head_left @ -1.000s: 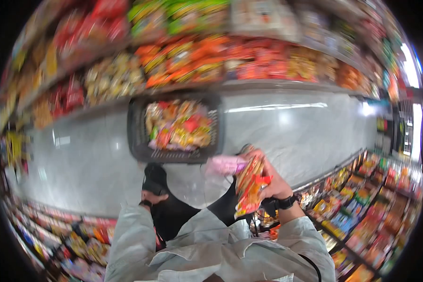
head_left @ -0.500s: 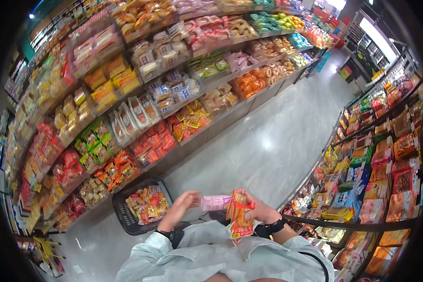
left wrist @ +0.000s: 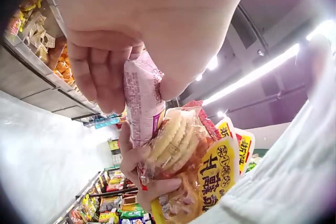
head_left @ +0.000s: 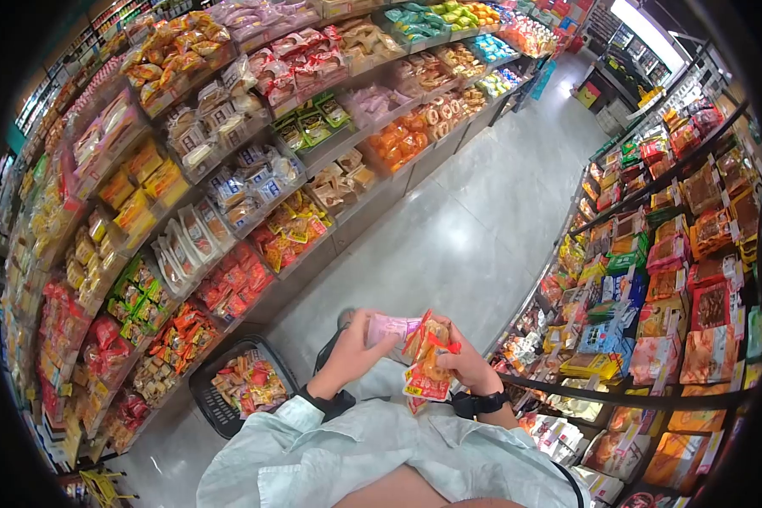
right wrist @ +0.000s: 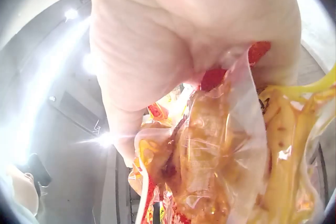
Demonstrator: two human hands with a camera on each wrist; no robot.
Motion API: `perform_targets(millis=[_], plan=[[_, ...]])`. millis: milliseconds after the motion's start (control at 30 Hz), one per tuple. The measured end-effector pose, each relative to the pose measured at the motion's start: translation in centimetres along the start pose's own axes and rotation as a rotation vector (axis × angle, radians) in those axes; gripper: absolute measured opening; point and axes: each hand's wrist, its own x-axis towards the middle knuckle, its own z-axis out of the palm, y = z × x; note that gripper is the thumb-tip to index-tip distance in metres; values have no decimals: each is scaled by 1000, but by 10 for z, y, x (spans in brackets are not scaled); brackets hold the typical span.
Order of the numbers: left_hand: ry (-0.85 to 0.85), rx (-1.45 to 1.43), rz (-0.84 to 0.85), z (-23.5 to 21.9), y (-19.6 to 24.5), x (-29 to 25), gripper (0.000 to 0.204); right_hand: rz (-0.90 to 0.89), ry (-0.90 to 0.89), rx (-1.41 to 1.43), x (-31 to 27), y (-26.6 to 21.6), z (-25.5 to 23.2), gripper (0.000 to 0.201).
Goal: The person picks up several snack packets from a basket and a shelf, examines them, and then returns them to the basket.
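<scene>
While the left hand (head_left: pixel 347 351) pinches a pink packet (head_left: pixel 387 328) at chest height, the right hand (head_left: pixel 461 360) clasps several orange packets (head_left: pixel 423 364); so loose a bundle could slide out. Only the left wrist view shows round crackers (left wrist: pixel 173 134) inside one wrapper.

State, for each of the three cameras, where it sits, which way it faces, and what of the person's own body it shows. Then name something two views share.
Head: faces down the aisle; shows both hands, left hand, right hand, sleeves, black basket.
Left wrist: looks up at ceiling lights; fingers grip the pink packet.
Right wrist: looks past the palm at orange snack packets.
Shared: head and left wrist both show the pink packet.
</scene>
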Motion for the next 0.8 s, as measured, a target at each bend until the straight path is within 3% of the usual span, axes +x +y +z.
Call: perform_targets(millis=[67, 300, 400, 500, 633, 800], plan=[[67, -51, -22, 1, -10, 25, 47, -24, 34, -41, 22, -6, -11, 88], [56, 51, 26, -44, -38, 148, 44, -4, 70, -55, 135, -59, -39, 75], [78, 0, 24, -80, -30, 214, 48, -7, 71, -49, 197, -87, -43, 70], [102, -32, 41, -118, 8, 272, 50, -13, 91, -44, 253, -126, -40, 67], [42, -184, -43, -156, -11, 347, 37, 16, 113, -165, 306, -177, -40, 69], [169, -300, -24, -180, -21, 414, 30, 58, 117, -83, 352, -211, -53, 70]])
